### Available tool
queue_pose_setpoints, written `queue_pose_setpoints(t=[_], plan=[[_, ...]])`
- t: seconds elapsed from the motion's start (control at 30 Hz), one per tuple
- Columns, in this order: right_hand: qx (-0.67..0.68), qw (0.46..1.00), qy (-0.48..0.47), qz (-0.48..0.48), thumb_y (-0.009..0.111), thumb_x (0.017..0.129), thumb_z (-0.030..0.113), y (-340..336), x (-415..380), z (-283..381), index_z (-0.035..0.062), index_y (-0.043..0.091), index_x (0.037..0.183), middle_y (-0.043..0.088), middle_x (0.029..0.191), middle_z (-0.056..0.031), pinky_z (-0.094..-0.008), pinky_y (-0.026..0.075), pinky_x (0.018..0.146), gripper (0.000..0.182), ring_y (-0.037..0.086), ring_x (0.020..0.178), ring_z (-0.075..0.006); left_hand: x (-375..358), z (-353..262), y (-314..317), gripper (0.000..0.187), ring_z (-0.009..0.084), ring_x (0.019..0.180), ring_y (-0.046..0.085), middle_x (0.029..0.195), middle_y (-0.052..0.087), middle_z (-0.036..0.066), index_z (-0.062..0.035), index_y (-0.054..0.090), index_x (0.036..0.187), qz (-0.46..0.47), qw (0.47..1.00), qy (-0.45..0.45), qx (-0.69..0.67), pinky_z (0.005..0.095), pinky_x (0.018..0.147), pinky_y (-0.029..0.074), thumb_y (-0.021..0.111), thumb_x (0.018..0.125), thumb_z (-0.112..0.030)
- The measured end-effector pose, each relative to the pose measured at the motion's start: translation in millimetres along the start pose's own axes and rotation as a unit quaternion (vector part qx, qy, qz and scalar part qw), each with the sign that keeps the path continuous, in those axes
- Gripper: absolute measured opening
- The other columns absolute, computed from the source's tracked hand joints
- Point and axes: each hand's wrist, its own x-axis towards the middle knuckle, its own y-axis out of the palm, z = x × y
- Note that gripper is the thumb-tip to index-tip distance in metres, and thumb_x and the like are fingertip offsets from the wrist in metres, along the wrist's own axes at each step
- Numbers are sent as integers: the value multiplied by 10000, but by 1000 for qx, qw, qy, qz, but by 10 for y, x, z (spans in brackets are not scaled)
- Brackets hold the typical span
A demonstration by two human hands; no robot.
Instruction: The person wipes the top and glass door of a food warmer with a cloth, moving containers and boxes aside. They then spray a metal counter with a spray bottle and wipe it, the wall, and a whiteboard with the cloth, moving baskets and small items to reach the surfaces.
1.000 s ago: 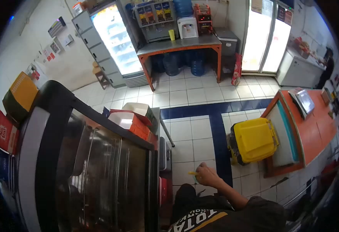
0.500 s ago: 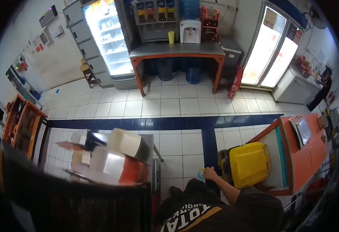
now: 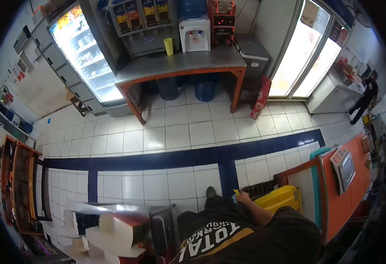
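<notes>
My right hand (image 3: 243,196) is low, right of the middle, with its fingers closed on a small yellow and light-blue thing (image 3: 235,195). Its kind is too small to make out. Just right of that hand is a bin with a yellow lid (image 3: 278,200). My left hand does not show. My dark shirt (image 3: 228,229) with white lettering fills the bottom of the view, and one shoe (image 3: 211,192) is on the tiles.
Open boxes (image 3: 113,233) are piled at lower left. On the right is an orange-topped counter (image 3: 358,176) with a scale (image 3: 343,167). Ahead, a metal-topped table (image 3: 188,63) holds a water dispenser (image 3: 195,35) and a yellow cup (image 3: 168,46). A person (image 3: 366,99) stands far right.
My view has shifted forward and tilted. The table ahead looks nearer, while the boxes and yellow bin sit lower in view. My right hand still holds the small thing.
</notes>
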Motion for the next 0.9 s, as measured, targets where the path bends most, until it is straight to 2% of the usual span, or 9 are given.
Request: queue_pose_setpoints(t=[0.1, 0.17, 0.33, 0.4, 0.63, 0.77, 0.83, 0.87, 0.9], plan=[[35, 999, -3, 19, 627, 757, 327, -592, 121, 537, -17, 608, 1152, 581, 1161, -303, -451, 457, 969, 524, 553, 1129, -429, -56, -517, 345, 432, 382, 1164, 513, 1259, 541, 225, -62, 536, 1226, 76, 996, -9, -38, 467, 950, 426, 566, 852, -277], [18, 1000, -20, 2, 615, 773, 286, -880, 353, 803, -50, 586, 1159, 521, 1210, -357, -461, 455, 973, 512, 522, 1137, -472, -121, -844, 588, 429, 383, 1158, 518, 1254, 545, 226, -65, 539, 1221, 146, 987, -14, -71, 469, 944, 430, 566, 852, -283], [41, 999, -34, 5, 614, 793, 273, -1170, 1179, 1314, -49, 577, 1170, 542, 1162, -340, -468, 460, 961, 497, 522, 1141, -446, -18, -1532, 1095, 421, 386, 1143, 531, 1240, 555, 227, -72, 547, 1210, 284, 947, -23, -147, 471, 930, 441, 565, 853, -295], [31, 995, -97, 0, 615, 785, 266, -1259, 1526, 1529, -50, 581, 1158, 553, 1152, -328, -469, 463, 955, 490, 524, 1130, -432, 209, -1756, 1230, 418, 387, 1137, 536, 1235, 558, 228, -75, 550, 1205, 315, 936, -25, -155, 473, 924, 445, 564, 853, -301], [65, 990, -119, -23, 615, 774, 279, -1864, 2134, 2562, -50, 605, 1094, 623, 1057, -277, -488, 460, 934, 459, 548, 1071, -435, 1920, -2399, 1265, 409, 391, 1116, 553, 1216, 572, 229, -85, 560, 1189, 372, 921, 53, -107, 477, 905, 460, 563, 854, -319], [41, 971, -220, -80, 631, 777, 278, -2327, 2370, 3272, -32, 630, 1031, 626, 1056, -274, -495, 468, 904, 401, 578, 1009, -427, 3090, -2989, 1144, 404, 393, 1104, 563, 1205, 579, 230, -91, 567, 1180, 374, 911, 158, -77, 479, 893, 469, 562, 854, -329], [79, 965, -231, -100, 664, 766, 266, -2442, 2496, 3592, -38, 628, 1004, 623, 1040, -269, -468, 477, 893, 387, 607, 1010, -388, 3618, -3404, 1077, 401, 394, 1098, 568, 1200, 583, 231, -94, 570, 1176, 350, 915, 190, -69, 480, 888, 473, 562, 854, -334], [77, 952, -273, -114, 674, 768, 257, -2511, 2613, 3747, -32, 624, 1011, 624, 1037, -259, -467, 478, 888, 381, 603, 996, -391, 3888, -3600, 1094, 400, 395, 1095, 571, 1197, 585, 231, -95, 571, 1173, 333, 921, 196, -51, 481, 885, 475, 561, 854, -337], [75, 938, -314, -127, 684, 770, 248, -2579, 2716, 3914, -26, 620, 1019, 624, 1034, -250, -465, 478, 882, 376, 600, 983, -394, 4233, -3732, 1258, 510, 368, 1055, 617, 1138, 657, 171, -109, 531, 1286, 341, 923, 159, 82, 454, 885, 496, 586, 832, -336]])
